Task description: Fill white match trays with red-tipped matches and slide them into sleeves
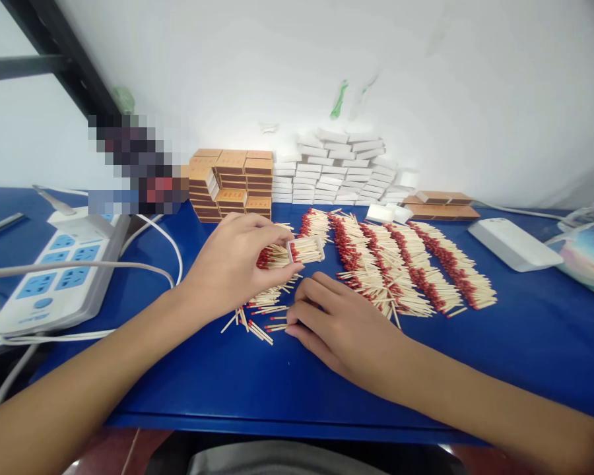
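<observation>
My left hand (235, 264) grips a small white matchbox tray (319, 256) between thumb and fingers. Red-headed matches lie in the tray, heads toward the left. Lower and to the right, the fingers of my right hand (346, 326) are pinched together at the ends of a few matches (278, 324) near the tabletop. Loose matches (257, 330) lie scattered to the left of these fingertips, and more are partly hidden behind my left hand. Several long rows of matches (410, 264) stretch across the table beyond my right hand.
White matchbox trays (334, 171) are stacked against the wall. Brown matchbox sleeves (232, 178) form a pile to their left, with more sleeves (440, 206) on the right. A power strip (62, 270) with cables lies at left; a white device (512, 244) at right. The blue table (287, 389) ends near my body.
</observation>
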Tool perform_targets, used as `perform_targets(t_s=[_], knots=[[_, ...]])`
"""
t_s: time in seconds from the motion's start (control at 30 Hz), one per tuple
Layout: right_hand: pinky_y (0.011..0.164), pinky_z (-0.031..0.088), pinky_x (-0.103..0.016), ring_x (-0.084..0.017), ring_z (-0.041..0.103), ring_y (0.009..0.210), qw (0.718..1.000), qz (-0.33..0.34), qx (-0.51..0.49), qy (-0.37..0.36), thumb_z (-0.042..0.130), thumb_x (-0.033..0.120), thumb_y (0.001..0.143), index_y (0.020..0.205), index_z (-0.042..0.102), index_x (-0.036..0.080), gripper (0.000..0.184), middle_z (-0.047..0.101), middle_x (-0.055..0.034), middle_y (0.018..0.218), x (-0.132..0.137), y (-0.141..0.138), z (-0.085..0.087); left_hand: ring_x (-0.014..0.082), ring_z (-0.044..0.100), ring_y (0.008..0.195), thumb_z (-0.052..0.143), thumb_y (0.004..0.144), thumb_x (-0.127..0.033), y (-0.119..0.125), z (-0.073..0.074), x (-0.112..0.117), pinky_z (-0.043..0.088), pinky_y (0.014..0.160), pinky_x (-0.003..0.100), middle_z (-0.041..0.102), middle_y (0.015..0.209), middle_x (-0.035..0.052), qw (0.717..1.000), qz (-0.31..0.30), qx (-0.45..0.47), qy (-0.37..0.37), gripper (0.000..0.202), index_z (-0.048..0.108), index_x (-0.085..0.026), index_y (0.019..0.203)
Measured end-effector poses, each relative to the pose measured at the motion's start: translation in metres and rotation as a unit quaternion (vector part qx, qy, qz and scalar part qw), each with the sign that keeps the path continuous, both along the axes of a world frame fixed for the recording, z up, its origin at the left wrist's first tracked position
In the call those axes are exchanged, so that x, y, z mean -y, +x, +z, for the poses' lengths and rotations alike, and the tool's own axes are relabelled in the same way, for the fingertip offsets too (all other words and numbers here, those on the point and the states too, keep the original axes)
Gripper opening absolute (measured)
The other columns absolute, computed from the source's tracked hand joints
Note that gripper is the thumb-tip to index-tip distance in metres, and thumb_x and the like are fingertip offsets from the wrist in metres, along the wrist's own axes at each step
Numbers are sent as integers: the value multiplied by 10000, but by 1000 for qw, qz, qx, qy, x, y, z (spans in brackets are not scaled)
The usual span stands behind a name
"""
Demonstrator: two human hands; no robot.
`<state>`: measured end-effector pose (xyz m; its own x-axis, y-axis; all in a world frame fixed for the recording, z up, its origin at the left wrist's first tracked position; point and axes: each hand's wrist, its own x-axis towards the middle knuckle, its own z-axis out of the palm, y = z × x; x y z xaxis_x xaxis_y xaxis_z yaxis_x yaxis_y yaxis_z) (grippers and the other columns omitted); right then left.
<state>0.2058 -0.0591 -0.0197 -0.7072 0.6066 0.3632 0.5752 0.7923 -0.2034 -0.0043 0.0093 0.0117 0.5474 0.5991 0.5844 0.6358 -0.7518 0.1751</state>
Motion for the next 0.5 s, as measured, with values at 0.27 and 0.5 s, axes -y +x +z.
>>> perform_targets(t_s=[0.27,0.5], knots=[[764,559,-393,-249,580,875,999,-5,16,38,591,199,1010,872,696,116,193,654,-131,920,-1,-5,-7,261,728,1007,827,851,-385,0,1,2,516,929,406,779,1016,57,1000,-1,-1,-5,305,751,-180,1064],[733,528,-375,-233,564,846,996,-25,16,85,539,231,1046,903,667,130,216,632,-106,899,-9,10,6,274,731,1000,823,852,-363,-2,-2,-1,530,914,416,774,1029,85,1000,-4,-5,13,297,747,-164,1059]])
